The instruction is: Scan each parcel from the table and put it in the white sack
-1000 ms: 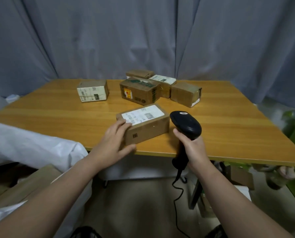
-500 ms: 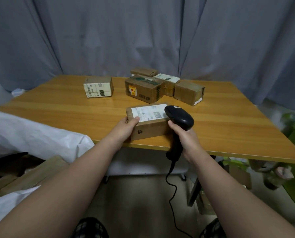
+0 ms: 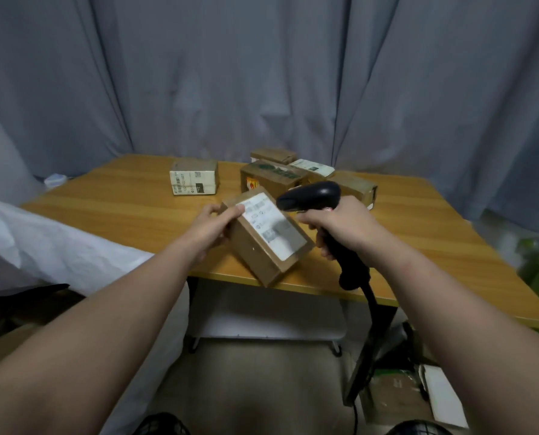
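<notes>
My left hand (image 3: 213,229) grips the far left end of a brown parcel (image 3: 263,249) with a white label on top. The parcel is tilted and lifted above the front edge of the wooden table (image 3: 120,208). My right hand (image 3: 340,227) holds a black barcode scanner (image 3: 312,196) by its handle. The scanner's head points left over the far end of the label. The white sack (image 3: 58,246) lies at the left, below and beside the table.
Several more parcels stand at the back of the table: a white-labelled one (image 3: 194,181) on the left and a brown cluster (image 3: 293,174) in the middle. The scanner cable hangs down to the floor. Cardboard and paper (image 3: 419,394) lie under the table's right side. Grey curtains hang behind.
My left hand has lifted the parcel off the table and turned it, label towards me. The scanner has swung round over the label, pointing left.
</notes>
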`<control>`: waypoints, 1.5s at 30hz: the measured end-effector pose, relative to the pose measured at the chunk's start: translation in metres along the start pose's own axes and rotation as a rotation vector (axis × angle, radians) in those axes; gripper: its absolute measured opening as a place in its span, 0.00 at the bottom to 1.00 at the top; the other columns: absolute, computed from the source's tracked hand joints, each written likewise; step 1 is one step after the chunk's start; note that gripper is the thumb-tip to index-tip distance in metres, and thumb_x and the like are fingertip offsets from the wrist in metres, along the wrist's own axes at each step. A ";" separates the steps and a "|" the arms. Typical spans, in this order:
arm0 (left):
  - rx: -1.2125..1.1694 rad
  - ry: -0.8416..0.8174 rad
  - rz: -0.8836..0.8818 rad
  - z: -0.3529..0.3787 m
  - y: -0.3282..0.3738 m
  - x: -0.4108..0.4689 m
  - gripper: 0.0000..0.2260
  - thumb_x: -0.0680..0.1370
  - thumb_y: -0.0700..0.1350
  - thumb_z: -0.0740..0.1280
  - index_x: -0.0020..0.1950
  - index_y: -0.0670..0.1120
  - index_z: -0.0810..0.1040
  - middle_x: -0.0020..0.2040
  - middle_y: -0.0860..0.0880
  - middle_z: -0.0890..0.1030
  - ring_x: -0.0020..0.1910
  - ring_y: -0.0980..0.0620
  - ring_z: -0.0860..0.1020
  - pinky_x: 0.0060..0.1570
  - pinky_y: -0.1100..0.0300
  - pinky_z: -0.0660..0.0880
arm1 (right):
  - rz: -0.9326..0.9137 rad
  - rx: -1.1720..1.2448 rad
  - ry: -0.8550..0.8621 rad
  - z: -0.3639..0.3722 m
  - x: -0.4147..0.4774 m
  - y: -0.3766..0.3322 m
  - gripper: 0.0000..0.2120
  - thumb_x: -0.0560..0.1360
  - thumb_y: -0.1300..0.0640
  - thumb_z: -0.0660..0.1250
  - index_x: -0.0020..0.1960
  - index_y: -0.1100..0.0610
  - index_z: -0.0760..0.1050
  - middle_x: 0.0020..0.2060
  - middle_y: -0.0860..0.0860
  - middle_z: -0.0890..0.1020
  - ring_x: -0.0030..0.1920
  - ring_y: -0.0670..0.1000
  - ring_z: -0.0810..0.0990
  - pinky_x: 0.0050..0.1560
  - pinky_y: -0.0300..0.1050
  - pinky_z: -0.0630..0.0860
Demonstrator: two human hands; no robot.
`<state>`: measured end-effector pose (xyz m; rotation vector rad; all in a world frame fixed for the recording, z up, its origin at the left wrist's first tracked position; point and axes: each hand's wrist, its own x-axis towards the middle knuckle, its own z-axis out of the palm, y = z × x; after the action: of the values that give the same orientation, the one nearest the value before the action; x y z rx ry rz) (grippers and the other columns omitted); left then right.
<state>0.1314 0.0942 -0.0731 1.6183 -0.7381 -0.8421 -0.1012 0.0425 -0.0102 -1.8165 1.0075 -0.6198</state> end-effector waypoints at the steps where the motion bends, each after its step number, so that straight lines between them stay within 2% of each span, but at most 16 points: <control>1: -0.030 0.014 -0.013 0.001 -0.007 0.000 0.22 0.73 0.57 0.70 0.63 0.51 0.70 0.56 0.46 0.79 0.55 0.47 0.77 0.56 0.53 0.76 | 0.003 -0.058 -0.030 0.001 -0.001 -0.008 0.13 0.73 0.52 0.72 0.38 0.61 0.76 0.25 0.56 0.77 0.26 0.55 0.77 0.29 0.45 0.75; 4: -0.134 0.015 -0.016 0.005 -0.023 0.005 0.27 0.73 0.60 0.69 0.68 0.51 0.69 0.58 0.47 0.80 0.57 0.48 0.78 0.52 0.56 0.76 | -0.003 -0.165 -0.026 0.001 -0.001 -0.022 0.15 0.73 0.51 0.72 0.38 0.63 0.76 0.26 0.56 0.79 0.26 0.54 0.78 0.29 0.43 0.76; 7: -0.150 0.030 0.003 0.012 -0.026 0.004 0.24 0.76 0.61 0.65 0.68 0.51 0.70 0.56 0.48 0.81 0.58 0.49 0.77 0.56 0.54 0.75 | -0.032 -0.226 -0.005 -0.003 -0.001 -0.032 0.14 0.73 0.50 0.70 0.41 0.62 0.77 0.29 0.56 0.80 0.27 0.53 0.79 0.28 0.42 0.75; 10: -0.156 0.055 0.013 0.017 -0.025 0.002 0.23 0.78 0.61 0.62 0.68 0.51 0.70 0.55 0.49 0.81 0.56 0.51 0.76 0.53 0.56 0.74 | -0.009 -0.282 -0.013 -0.007 -0.004 -0.036 0.14 0.74 0.50 0.70 0.42 0.62 0.77 0.31 0.57 0.81 0.29 0.53 0.79 0.29 0.42 0.76; 15: -0.186 0.085 0.006 0.016 -0.026 0.005 0.25 0.77 0.63 0.62 0.69 0.51 0.69 0.55 0.49 0.81 0.58 0.50 0.76 0.62 0.50 0.72 | -0.005 -0.301 -0.008 -0.015 -0.009 -0.038 0.14 0.74 0.49 0.70 0.42 0.62 0.77 0.31 0.57 0.81 0.29 0.53 0.79 0.29 0.42 0.76; 20: -0.212 0.088 -0.006 0.015 -0.029 0.003 0.22 0.77 0.62 0.62 0.66 0.50 0.72 0.53 0.48 0.82 0.55 0.49 0.78 0.61 0.49 0.73 | -0.048 -0.281 0.003 -0.017 -0.015 -0.035 0.15 0.74 0.49 0.70 0.40 0.62 0.77 0.30 0.56 0.80 0.29 0.54 0.80 0.31 0.44 0.77; 26: -0.272 0.086 -0.033 0.013 -0.030 0.000 0.18 0.76 0.61 0.64 0.60 0.52 0.73 0.51 0.47 0.84 0.52 0.49 0.82 0.59 0.48 0.77 | -0.027 -0.291 0.000 -0.003 -0.022 -0.022 0.14 0.74 0.50 0.69 0.45 0.63 0.79 0.31 0.58 0.81 0.29 0.54 0.80 0.31 0.43 0.78; 35: -0.303 0.092 -0.040 0.014 -0.029 -0.008 0.18 0.77 0.60 0.64 0.60 0.51 0.73 0.50 0.47 0.83 0.51 0.49 0.82 0.57 0.49 0.78 | -0.017 -0.216 0.019 0.000 -0.023 -0.024 0.15 0.74 0.50 0.70 0.41 0.63 0.78 0.29 0.58 0.80 0.29 0.55 0.80 0.34 0.47 0.79; 39: -0.312 0.104 -0.034 0.013 -0.026 -0.013 0.17 0.77 0.60 0.65 0.59 0.51 0.74 0.51 0.48 0.83 0.52 0.50 0.81 0.58 0.52 0.77 | 0.003 -0.121 -0.008 0.002 -0.024 -0.021 0.14 0.74 0.51 0.70 0.41 0.62 0.76 0.28 0.57 0.78 0.27 0.54 0.77 0.30 0.45 0.76; 45: -0.415 0.160 -0.020 -0.020 -0.016 -0.030 0.11 0.75 0.57 0.68 0.53 0.54 0.76 0.55 0.48 0.81 0.55 0.47 0.80 0.57 0.53 0.78 | -0.091 0.009 -0.055 0.037 -0.010 -0.025 0.12 0.73 0.54 0.71 0.40 0.63 0.75 0.25 0.57 0.77 0.25 0.55 0.76 0.28 0.45 0.74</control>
<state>0.1319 0.1330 -0.0818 1.3030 -0.4018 -0.8075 -0.0690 0.0752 -0.0035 -1.8697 0.8880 -0.6246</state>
